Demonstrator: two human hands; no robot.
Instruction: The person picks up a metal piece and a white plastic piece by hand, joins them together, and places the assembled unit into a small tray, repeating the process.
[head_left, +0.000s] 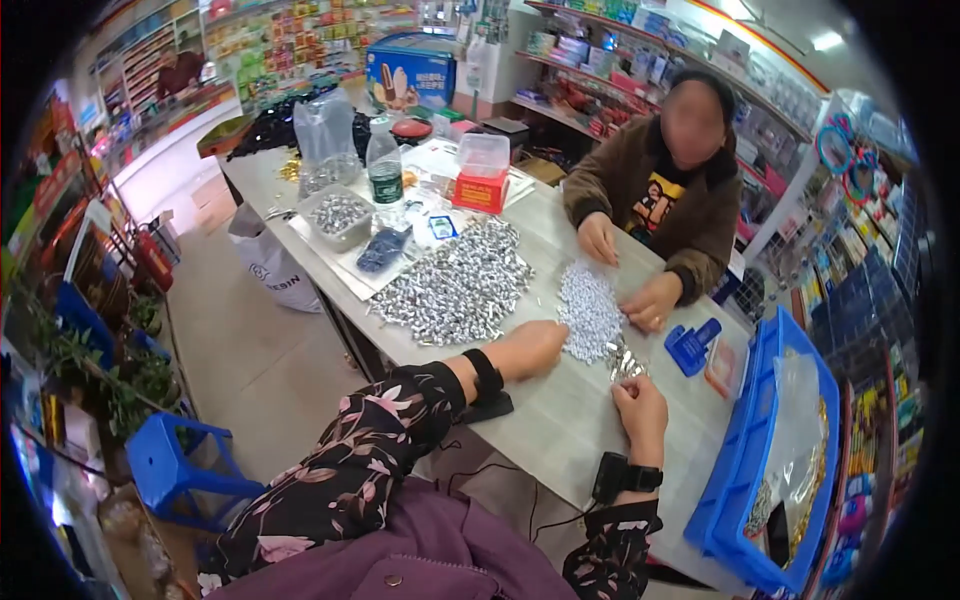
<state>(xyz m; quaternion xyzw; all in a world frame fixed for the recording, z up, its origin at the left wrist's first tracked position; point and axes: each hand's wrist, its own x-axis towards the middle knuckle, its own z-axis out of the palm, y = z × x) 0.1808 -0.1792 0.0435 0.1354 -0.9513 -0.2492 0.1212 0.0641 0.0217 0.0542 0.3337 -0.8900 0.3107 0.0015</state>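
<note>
Reaching over the table (560,435), your left hand (530,350) curls by the near-left edge of the white pile (588,305), small pale pieces heaped in a long oval whose long axis runs away from you. Your right hand (641,405) bunches its fingers at shiny silvery pieces (628,362), pointing various ways. Whether either grips anything, I cannot tell.

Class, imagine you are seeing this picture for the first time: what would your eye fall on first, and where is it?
Probably the wide heap of small silvery pieces on the table, with a smaller pale pile to its right, by the person's left hand. Next, perhaps, the bright blue plastic crate at the right and the blue stool at the lower left.
</note>
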